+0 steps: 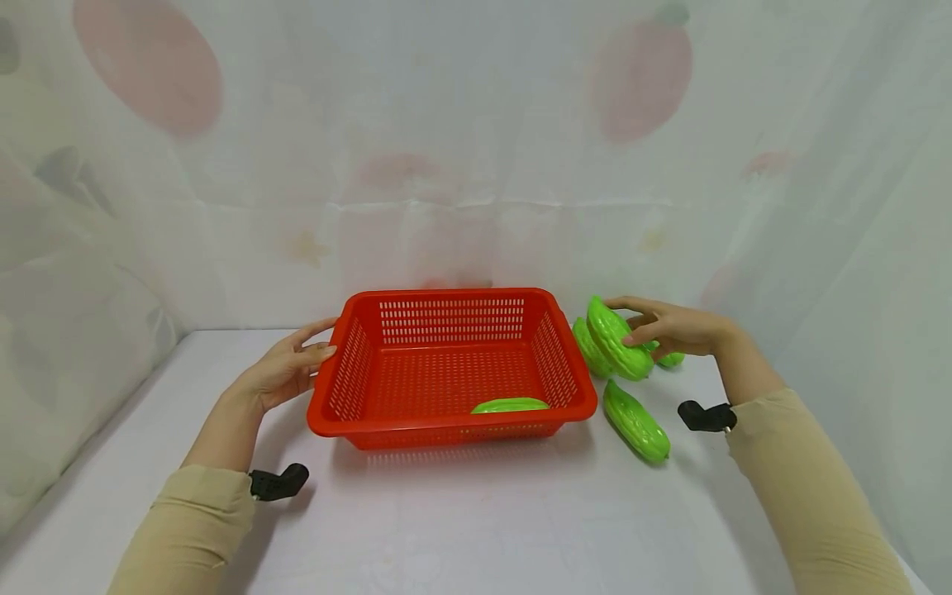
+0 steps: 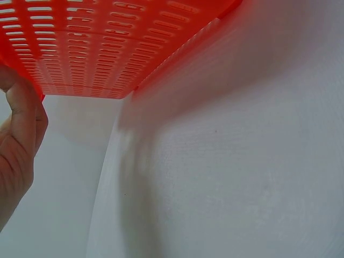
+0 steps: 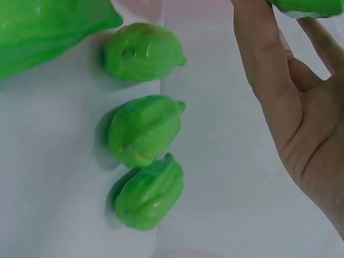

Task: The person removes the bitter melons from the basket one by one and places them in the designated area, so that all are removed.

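My left hand (image 1: 278,368) grips the left rim of a red perforated plastic basket (image 1: 416,425); its fingers (image 2: 24,115) also show beside the basket's slotted side (image 2: 102,48) in the left wrist view. One green bitter melon (image 1: 511,405) lies inside along the front wall, partly hidden by the rim. To the basket's right, my right hand (image 1: 680,328) holds another ridged bitter melon (image 1: 619,340) between thumb and fingers, tilted above the table. Only an edge of that held melon (image 3: 309,6) appears in the right wrist view.
A bitter melon (image 1: 590,347) lies against the basket's right side, and another (image 1: 637,423) sits nearer the front. Several more melons stand in a row behind the right hand, such as this one (image 3: 145,130). White table (image 1: 461,529) meets a printed curtain (image 1: 461,165) at the back.
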Action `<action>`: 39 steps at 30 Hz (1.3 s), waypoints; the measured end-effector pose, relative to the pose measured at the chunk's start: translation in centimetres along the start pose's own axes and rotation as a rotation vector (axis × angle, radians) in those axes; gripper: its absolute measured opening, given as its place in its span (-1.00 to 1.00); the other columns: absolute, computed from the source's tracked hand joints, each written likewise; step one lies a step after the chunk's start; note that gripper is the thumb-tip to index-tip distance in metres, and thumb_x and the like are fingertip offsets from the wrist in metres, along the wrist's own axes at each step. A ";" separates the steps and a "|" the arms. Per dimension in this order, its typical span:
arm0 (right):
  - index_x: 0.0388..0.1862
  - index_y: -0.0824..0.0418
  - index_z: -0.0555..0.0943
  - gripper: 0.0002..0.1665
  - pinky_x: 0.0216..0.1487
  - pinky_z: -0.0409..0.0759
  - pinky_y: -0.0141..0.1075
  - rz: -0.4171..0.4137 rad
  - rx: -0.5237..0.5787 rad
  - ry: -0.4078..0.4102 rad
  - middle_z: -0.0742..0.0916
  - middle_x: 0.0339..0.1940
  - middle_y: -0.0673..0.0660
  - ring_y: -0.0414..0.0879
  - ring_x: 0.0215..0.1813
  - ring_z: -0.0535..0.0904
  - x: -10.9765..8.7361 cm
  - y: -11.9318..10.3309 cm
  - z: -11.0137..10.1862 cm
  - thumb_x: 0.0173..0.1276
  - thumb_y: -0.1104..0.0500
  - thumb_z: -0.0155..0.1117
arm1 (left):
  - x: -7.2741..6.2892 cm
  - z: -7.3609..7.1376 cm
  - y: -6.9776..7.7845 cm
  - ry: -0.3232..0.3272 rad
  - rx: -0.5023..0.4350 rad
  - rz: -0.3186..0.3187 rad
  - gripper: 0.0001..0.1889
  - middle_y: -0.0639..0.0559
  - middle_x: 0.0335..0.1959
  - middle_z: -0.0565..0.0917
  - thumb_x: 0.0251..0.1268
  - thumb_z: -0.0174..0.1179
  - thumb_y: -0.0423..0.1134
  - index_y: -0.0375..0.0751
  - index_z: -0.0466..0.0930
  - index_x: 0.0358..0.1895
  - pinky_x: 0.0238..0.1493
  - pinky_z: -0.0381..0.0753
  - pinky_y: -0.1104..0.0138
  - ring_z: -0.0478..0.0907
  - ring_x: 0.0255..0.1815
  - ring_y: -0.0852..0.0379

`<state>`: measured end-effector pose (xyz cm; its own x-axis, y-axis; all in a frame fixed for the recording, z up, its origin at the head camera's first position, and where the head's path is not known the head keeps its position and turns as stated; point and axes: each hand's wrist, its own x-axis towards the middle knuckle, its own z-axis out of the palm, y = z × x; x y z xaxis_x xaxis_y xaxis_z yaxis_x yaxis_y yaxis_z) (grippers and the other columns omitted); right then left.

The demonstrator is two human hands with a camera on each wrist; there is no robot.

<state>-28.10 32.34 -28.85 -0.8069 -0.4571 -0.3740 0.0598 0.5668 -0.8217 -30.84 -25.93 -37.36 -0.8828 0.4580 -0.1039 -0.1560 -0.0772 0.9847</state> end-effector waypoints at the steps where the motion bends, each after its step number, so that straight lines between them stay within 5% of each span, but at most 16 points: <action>1: 0.63 -0.11 -0.09 -0.06 0.14 0.53 -0.08 0.004 -0.002 -0.001 -0.05 0.64 0.31 0.33 0.62 -0.03 -0.2 0.2 -0.1 0.42 0.07 0.17 | 0.0 0.0 0.0 -0.001 -0.001 -0.001 -0.29 0.18 -0.06 0.68 0.51 0.01 -0.31 -0.07 -0.15 0.58 -0.10 0.73 0.34 0.69 -0.16 0.25; 19: 0.63 0.00 -0.18 0.00 0.13 0.61 -0.04 0.093 0.032 -0.026 -0.24 0.63 0.37 0.39 0.63 -0.30 -2.7 4.1 -1.1 0.41 0.10 0.18 | 0.0 -0.2 -0.1 -0.017 -0.009 0.012 -0.28 0.15 -0.08 0.69 0.52 -0.02 -0.35 -0.10 -0.19 0.58 -0.16 0.73 0.35 0.70 -0.22 0.25; 31: 0.63 0.05 -0.19 0.04 0.05 0.63 -0.07 0.137 0.026 -0.023 -0.22 0.62 0.43 0.39 0.62 -0.18 -3.9 5.8 -1.1 0.39 0.09 0.22 | 0.0 -0.3 -0.1 -0.016 0.001 0.019 -0.29 0.16 -0.09 0.69 0.52 -0.02 -0.34 -0.10 -0.19 0.58 -0.16 0.73 0.35 0.71 -0.22 0.26; 39: 0.63 0.06 -0.17 0.06 0.02 0.64 -0.06 0.175 0.021 -0.019 -0.11 0.60 0.48 0.11 0.44 0.31 -4.1 7.0 -0.9 0.37 0.09 0.25 | 0.1 -0.3 -0.1 -0.024 -0.011 0.018 -0.27 0.17 -0.08 0.69 0.53 -0.02 -0.34 -0.10 -0.21 0.59 -0.16 0.73 0.36 0.71 -0.21 0.26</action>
<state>-24.90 38.84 -32.70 -0.7718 -0.3655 -0.5202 0.2109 0.6247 -0.7518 -31.05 -26.18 -37.53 -0.8745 0.4779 -0.0828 -0.1454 -0.0955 0.9848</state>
